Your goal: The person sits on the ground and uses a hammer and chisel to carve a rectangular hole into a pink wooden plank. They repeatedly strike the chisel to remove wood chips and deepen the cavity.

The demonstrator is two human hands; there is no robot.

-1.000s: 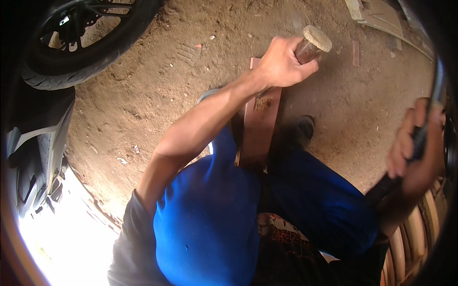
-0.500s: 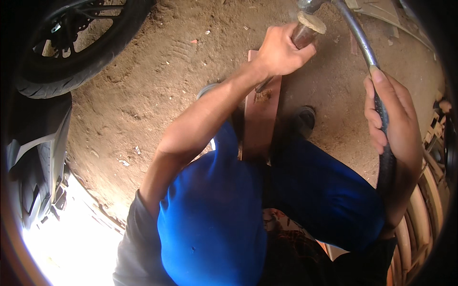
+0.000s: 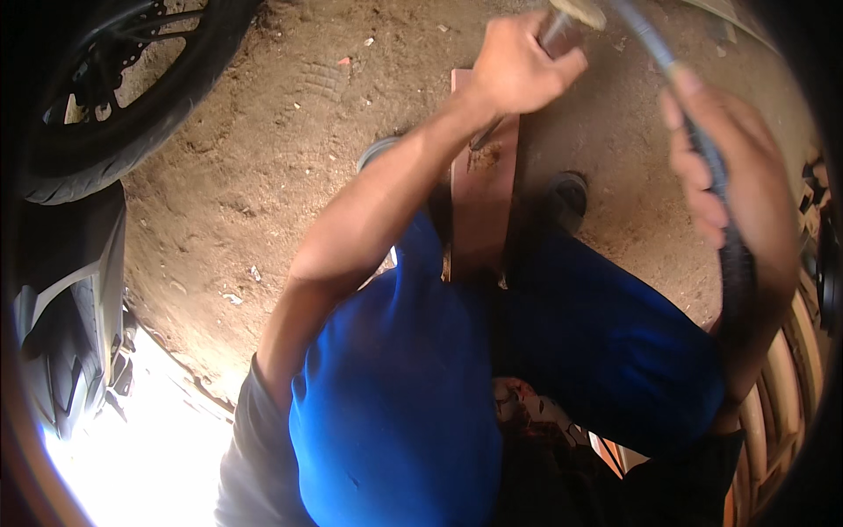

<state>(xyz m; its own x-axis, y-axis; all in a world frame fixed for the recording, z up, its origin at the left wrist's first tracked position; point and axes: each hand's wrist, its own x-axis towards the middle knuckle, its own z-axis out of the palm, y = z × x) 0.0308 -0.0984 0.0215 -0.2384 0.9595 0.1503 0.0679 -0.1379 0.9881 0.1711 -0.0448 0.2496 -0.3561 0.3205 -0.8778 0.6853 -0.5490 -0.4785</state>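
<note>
My left hand (image 3: pixel 525 68) is wrapped round the handle of a chisel (image 3: pixel 560 35), whose pale, flattened butt faces up and to the right. The metal blade slants down to a reddish-brown wooden board (image 3: pixel 479 206), where loose shavings (image 3: pixel 483 158) lie round a cut. On the right, my right hand (image 3: pixel 733 158) grips the dark shaft of a hammer (image 3: pixel 645 33), slightly blurred. The hammer's head is beyond the top edge. The board runs away from me between my blue-clad legs, and its near end is in shadow.
Brown dirt ground (image 3: pixel 263 149) with small scraps surrounds the board. A black motorcycle wheel (image 3: pixel 189 110) and grey bodywork (image 3: pixel 79 325) stand at the left. Curved wooden pieces (image 3: pixel 777 386) are stacked at the lower right. My shoe (image 3: pixel 569 195) is beside the board.
The hammer's head, near the chisel's butt before, has gone out past the top edge. My right hand has shifted slightly right. My left hand keeps its hold on the chisel.
</note>
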